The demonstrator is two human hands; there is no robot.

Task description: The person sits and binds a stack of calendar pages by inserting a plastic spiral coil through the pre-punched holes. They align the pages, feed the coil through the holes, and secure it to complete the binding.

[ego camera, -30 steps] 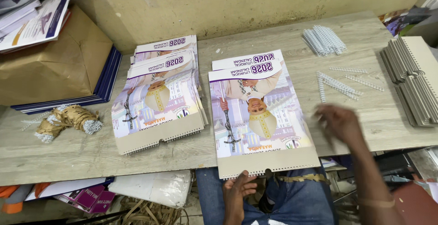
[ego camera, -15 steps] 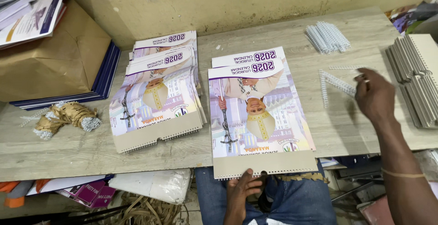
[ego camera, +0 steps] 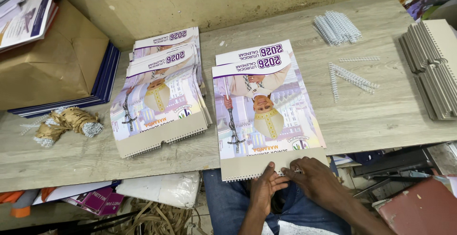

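Note:
A calendar (ego camera: 266,106) with a purple and white cover lies upside down to me on the wooden table (ego camera: 381,120), its grey card edge hanging over the front. Both my hands meet at that edge. My left hand (ego camera: 264,190) pinches the card from below. My right hand (ego camera: 316,180) holds a short white binding wire (ego camera: 296,170) against the punched edge. The fingers hide most of the wire.
A second pile of the same calendars (ego camera: 159,97) lies to the left. Loose white binding wires (ego camera: 354,78) and a bundle of them (ego camera: 337,25) lie at the right, beside stacked grey boards (ego camera: 431,68). A brown paper package (ego camera: 52,63) and a paper-wrapped wire bundle (ego camera: 66,123) sit far left.
My right hand went from the loose wires at the right back to the calendar's front edge. My left hand rose from my lap to the same edge.

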